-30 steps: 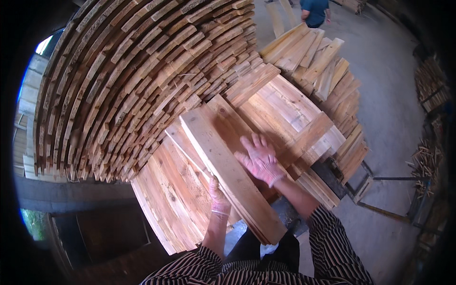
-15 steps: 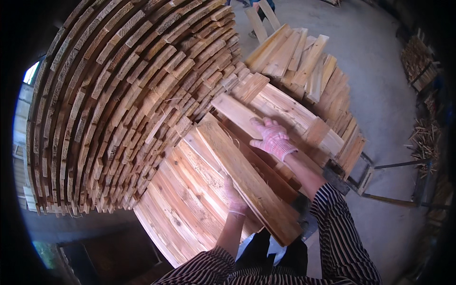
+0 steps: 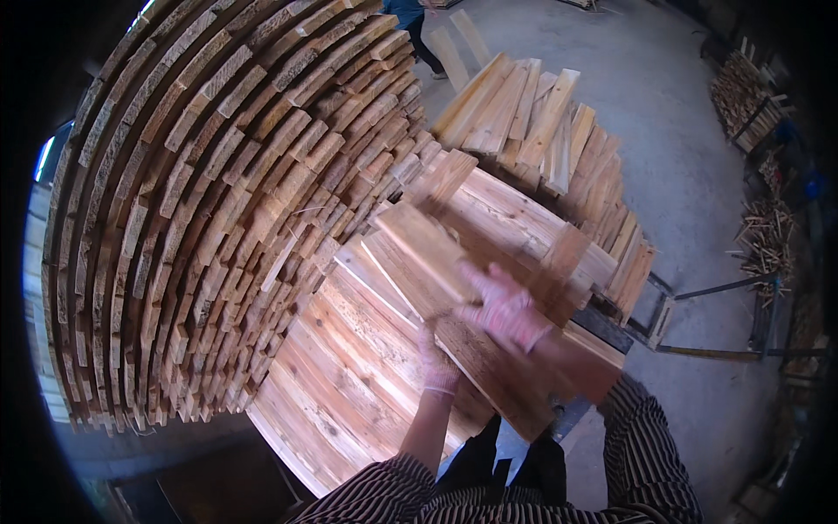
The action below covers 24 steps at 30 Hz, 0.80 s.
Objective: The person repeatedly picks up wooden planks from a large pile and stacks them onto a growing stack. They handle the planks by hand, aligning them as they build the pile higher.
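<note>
My left hand [image 3: 438, 362], in a pale pink work glove, grips the left long edge of a wooden board [image 3: 497, 375] that slants toward my body. In a matching glove, my right hand [image 3: 508, 313] is smeared by motion. It holds a second wooden board [image 3: 423, 247], which lies over the upper part of the first one. Beneath and left of my left hand spreads a surface of planks laid side by side [image 3: 349, 375], with knots and sawdust on it.
A tall stack of boards [image 3: 236, 175] rises at the left, end grain facing me. More loose boards [image 3: 524, 105] lie in a pile at the far right. A metal frame [image 3: 707, 351] stands on the grey floor [image 3: 655, 113]. Beyond the pile, a person's legs [image 3: 423, 48] show.
My right hand has brought its board nearer to me and over the board in my left hand. The left hand keeps its hold. More of the person at the back shows.
</note>
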Available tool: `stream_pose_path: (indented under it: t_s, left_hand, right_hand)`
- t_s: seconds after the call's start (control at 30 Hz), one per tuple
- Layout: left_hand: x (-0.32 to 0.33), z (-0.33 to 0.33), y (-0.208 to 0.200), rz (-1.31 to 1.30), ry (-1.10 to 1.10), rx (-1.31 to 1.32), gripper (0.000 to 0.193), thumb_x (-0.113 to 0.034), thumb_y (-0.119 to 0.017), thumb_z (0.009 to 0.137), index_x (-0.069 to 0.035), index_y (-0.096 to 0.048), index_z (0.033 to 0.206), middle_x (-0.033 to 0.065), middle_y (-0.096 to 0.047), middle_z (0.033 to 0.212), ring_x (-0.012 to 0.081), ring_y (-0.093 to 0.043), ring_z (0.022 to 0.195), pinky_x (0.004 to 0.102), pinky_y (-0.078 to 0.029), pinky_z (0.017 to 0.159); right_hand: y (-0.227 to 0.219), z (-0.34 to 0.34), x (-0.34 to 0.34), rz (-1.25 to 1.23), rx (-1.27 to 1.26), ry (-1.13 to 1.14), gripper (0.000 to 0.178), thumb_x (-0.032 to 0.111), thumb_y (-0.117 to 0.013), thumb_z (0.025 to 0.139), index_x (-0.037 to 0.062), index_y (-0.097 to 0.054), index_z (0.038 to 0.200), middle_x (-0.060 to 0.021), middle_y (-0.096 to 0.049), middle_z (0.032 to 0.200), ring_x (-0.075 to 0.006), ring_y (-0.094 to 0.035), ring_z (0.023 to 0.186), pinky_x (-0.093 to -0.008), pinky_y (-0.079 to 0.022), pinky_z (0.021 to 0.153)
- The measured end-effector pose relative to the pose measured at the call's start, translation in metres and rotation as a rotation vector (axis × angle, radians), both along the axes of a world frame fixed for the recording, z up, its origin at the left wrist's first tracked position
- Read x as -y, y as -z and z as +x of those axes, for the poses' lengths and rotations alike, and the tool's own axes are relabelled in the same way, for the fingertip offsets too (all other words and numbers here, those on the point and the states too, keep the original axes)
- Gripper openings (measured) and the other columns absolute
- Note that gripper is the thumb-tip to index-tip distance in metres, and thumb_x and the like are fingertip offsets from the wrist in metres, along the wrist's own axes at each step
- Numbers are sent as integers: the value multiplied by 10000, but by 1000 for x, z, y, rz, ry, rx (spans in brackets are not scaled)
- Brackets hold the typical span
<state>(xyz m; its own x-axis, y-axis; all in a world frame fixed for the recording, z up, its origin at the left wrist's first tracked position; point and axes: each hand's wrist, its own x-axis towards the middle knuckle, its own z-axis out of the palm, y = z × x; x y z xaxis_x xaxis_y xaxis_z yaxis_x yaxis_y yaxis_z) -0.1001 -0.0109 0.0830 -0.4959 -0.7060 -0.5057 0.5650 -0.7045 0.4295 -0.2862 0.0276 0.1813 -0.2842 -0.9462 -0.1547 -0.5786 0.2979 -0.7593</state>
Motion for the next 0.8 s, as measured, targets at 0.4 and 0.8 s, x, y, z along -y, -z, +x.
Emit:
stream_pose_path:
  t_s: [0.4, 0.8]
  left_hand:
    - [0, -43, -39, -60, 116, -233, 668, -446, -638, 947, 37, -518, 1393, 200, -634, 1286, 365, -623, 1189, 584, -462, 1117]
    - [32, -81, -21, -101, 191, -423, 846, -693, -607, 912, -125, -443, 1518, 153, -543, 1425, 356, -562, 1264, 550, -504, 1056]
  right_hand:
    - [41, -58, 51, 111, -562, -63, 897, 758, -331, 974, 74, -433, 1545, -316, -287, 1630, -453, -319, 1495, -595, -336, 1174]
    - [-5, -95, 41, 161, -158, 64, 846, 518, -772, 845, 267, -433, 1578, -228, -450, 1564, -407, -461, 1429, -483, -402, 1170]
